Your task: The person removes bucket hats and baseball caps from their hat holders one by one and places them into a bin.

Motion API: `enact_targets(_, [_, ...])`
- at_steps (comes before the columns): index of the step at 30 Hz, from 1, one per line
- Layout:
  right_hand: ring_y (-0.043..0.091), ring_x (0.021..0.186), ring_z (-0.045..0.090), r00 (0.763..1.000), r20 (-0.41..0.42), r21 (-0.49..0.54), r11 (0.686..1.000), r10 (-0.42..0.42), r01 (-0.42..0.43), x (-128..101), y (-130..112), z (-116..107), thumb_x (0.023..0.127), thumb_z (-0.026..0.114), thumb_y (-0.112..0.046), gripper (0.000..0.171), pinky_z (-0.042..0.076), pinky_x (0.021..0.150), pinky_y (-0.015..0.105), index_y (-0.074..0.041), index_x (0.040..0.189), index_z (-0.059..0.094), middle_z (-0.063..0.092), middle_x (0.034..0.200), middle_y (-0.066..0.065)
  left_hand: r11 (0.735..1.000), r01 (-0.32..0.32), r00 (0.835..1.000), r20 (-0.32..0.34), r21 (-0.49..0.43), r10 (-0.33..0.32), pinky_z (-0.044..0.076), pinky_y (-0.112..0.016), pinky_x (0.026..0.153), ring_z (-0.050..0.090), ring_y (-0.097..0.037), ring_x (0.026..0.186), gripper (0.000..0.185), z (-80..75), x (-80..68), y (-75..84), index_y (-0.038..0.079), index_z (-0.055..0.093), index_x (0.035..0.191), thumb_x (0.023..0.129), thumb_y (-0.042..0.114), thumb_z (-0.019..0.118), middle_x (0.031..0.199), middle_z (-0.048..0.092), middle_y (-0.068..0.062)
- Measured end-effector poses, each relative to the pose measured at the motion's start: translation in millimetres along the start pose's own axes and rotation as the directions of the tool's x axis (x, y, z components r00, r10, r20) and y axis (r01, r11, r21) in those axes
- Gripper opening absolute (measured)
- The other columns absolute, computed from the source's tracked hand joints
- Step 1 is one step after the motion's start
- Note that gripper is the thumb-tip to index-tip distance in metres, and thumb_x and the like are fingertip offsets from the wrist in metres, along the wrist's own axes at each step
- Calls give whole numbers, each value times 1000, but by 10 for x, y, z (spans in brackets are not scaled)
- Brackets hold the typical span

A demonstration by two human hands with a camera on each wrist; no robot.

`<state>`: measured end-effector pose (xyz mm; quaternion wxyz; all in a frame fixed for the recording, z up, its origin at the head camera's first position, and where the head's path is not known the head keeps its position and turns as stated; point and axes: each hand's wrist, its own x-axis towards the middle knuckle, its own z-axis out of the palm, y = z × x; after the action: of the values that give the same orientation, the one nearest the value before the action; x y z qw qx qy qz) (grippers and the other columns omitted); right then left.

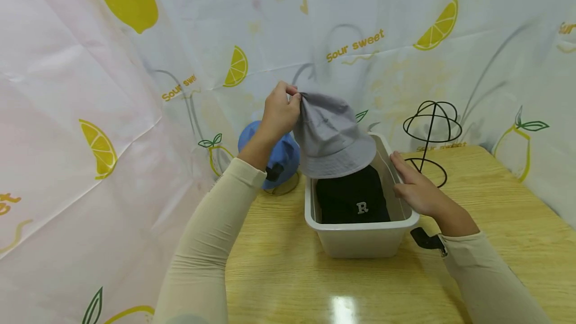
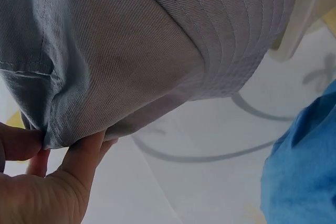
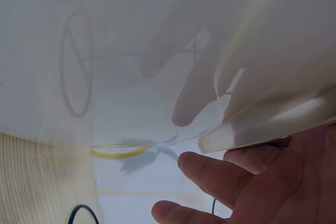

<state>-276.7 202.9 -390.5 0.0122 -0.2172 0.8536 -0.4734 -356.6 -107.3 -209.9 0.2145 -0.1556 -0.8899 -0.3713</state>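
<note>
The left hand [image 1: 280,111] pinches the grey hat [image 1: 330,136] at its crown, between thumb and fingers [image 2: 84,156]. The hat is a soft twill bucket shape with a stitched brim in rows; it hangs just right of this hand, above the tub [image 1: 360,236]. The right hand [image 1: 416,189] lies with straight fingers against the smooth plastic rim of the tub. Left of it, inside the tub, lies a black cap [image 1: 353,199] with a white letter. A blue hat [image 1: 274,156] sits below the left hand, on the wooden worktop [image 1: 495,204].

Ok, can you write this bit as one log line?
left hand: pinches grey bucket hat | right hand: rests on bin rim | black cap: in bin
</note>
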Motion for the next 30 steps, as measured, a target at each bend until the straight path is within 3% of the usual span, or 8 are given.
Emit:
enact_targets(12, [41, 159, -12, 1000, 2, -7, 1000, 7, -7, 8, 4, 1, 93, 47, 2, 88, 4, 122, 70, -3, 165, -4, -16, 172, 14, 1000, 15, 997, 76, -9, -14, 49, -42, 95, 55, -30, 130, 20, 198, -112, -83, 3, 54, 117, 110, 20, 47, 146, 58, -10])
enact_targets(19, [41, 159, -12, 1000, 0, -7, 1000, 3, -3, 11, 18, 0, 92, 47, 3, 88, 3, 122, 69, -3, 165, -3, -16, 172, 14, 1000, 16, 997, 76, -15, -14, 48, -39, 83, 59, -30, 99, 20, 300, -134, -109, 3, 54, 117, 110, 20, 47, 146, 58, -9])
enact_targets(30, [41, 159, -12, 1000, 2, -4, 1000, -1, 1, 4, 0, 3, 93, 47, 2, 88, 3, 122, 69, -1, 165, -3, -16, 172, 14, 999, 7, 997, 81, -32, -4, 48, -38, 82, 57, -26, 91, 19, 384, -131, -68, 4, 53, 117, 110, 21, 47, 147, 58, -8])
